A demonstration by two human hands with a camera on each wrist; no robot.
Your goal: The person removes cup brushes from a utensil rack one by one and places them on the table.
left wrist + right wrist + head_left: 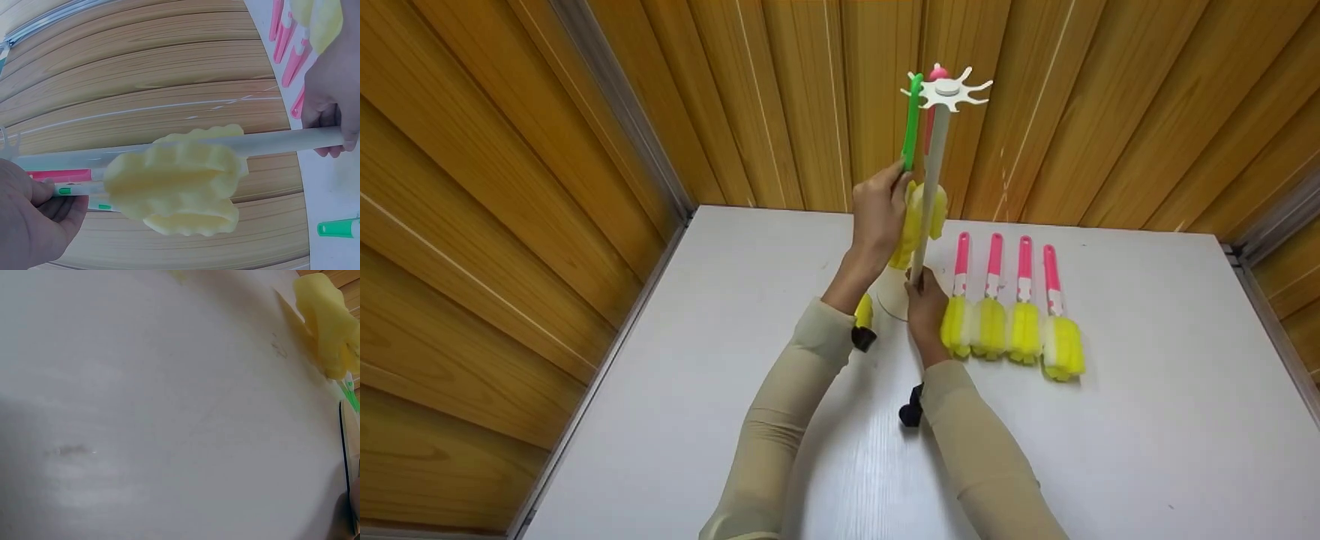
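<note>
While the left hand pinches a green brush beside the hooks, the right hand grips the pole, near four pink brushes

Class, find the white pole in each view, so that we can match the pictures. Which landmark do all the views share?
Head: the pole runs steeply up the picture, right of centre, the right hand gripping it low down.
Left wrist: it runs nearly level across the middle, partly behind a yellow sponge.
Right wrist: no pole can be made out.
Shared landmark: the white table.
</note>
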